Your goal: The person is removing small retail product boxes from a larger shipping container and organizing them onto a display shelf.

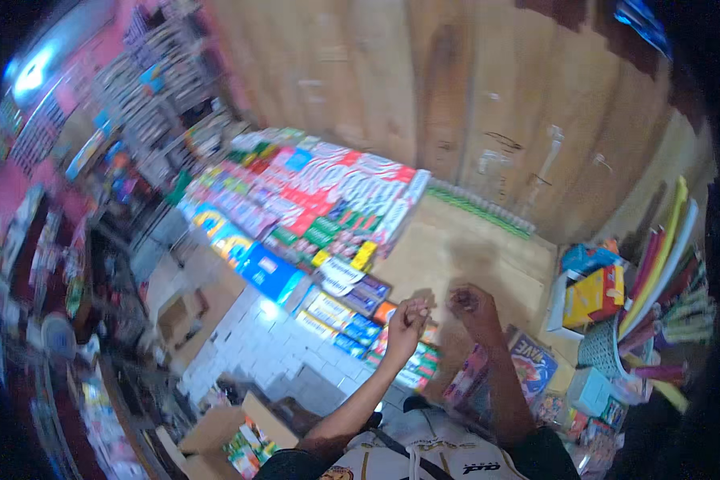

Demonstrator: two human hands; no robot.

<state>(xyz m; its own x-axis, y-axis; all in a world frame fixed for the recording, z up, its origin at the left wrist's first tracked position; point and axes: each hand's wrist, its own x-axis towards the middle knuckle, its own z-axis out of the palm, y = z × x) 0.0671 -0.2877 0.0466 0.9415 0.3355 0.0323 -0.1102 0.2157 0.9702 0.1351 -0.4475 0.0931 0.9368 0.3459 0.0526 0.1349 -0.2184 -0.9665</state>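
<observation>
The left hand is curled shut around something small that cannot be made out, and the right hand is closed in a loose fist just beside it. Both are held over the bare wooden shelf top. Stacked small coloured boxes are piled to the left. A woven green plastic basket full of long coloured sticks is seen at the right.

Stacked red, white and green boxes fill ten o'clock; blue packs lie below them. A yellow-red box sits at three o'clock. An open cardboard carton rests at seven.
</observation>
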